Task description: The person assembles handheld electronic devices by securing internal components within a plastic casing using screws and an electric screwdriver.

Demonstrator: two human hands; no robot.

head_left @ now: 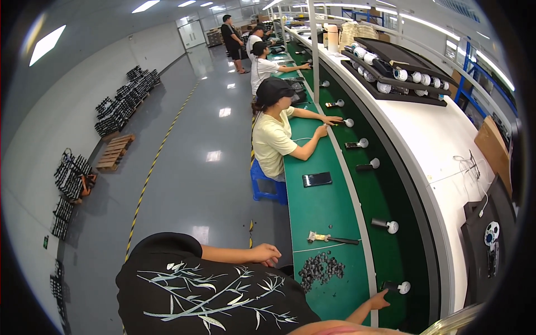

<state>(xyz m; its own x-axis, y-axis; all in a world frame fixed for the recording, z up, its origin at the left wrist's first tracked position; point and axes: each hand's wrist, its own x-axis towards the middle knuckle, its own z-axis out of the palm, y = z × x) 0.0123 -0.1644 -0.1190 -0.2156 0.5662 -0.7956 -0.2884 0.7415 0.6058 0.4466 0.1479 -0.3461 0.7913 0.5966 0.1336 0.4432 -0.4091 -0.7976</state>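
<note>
Black bar [391, 287], round white end [404, 287] | right hand [379, 300] beside it, grip unclear | left hand [267, 255] loosely curled

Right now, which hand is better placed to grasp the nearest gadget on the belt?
Probably the right hand: it stretches over the belt to the gadget, while the left hand sits back, short of the green table.

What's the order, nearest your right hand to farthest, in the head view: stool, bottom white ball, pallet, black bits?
1. Bottom white ball: on belt, by right hand.
2. Black bits: left, on table.
3. Stool: under worker.
4. Pallet: far left.
</note>
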